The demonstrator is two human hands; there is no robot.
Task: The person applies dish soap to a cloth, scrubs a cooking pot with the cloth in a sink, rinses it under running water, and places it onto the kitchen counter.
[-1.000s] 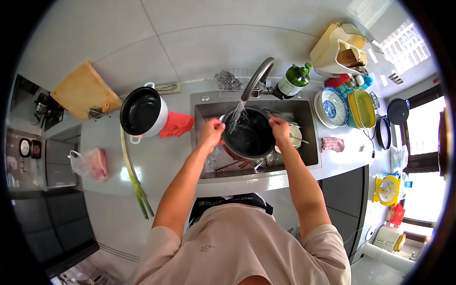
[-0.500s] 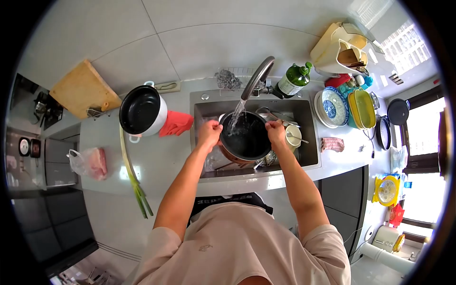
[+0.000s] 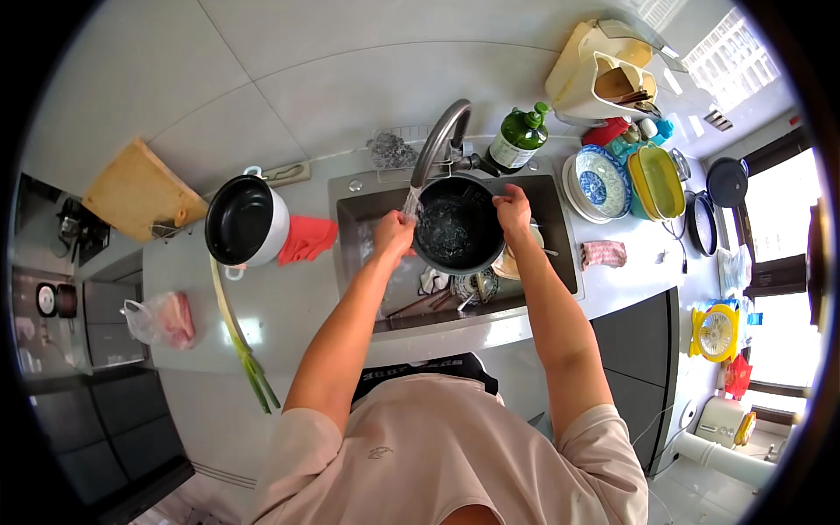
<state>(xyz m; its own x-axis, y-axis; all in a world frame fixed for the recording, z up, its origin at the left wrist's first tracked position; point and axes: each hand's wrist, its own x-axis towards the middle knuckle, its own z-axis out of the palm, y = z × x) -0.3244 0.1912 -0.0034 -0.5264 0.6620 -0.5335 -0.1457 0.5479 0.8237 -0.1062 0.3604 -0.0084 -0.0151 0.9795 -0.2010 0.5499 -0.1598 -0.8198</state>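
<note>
A dark rice cooker inner pot (image 3: 457, 226) is held over the sink (image 3: 360, 302), its opening facing up with water inside. My left hand (image 3: 395, 234) pinches the rim on the left side. On the right side, my right hand (image 3: 514, 213) grips the rim with thumb and fingers. Water runs from the curved faucet (image 3: 442, 131) at the pot's upper left edge, close to my left hand. Beneath the pot, chopsticks (image 3: 420, 302), a glass lid (image 3: 477, 287) and other dishes lie in the sink, partly hidden.
Left of the sink are a red cloth (image 3: 308, 240), a white pot (image 3: 247, 220), a leek (image 3: 234, 328) and bagged meat (image 3: 166, 320). A green soap bottle (image 3: 518, 140) stands behind. Stacked bowls (image 3: 604, 182) and a folded cloth (image 3: 604, 254) are on the right.
The pot has moved away from me, toward the back of the sink, with both hands on it. The stream now falls at its left edge, and more sink dishes show.
</note>
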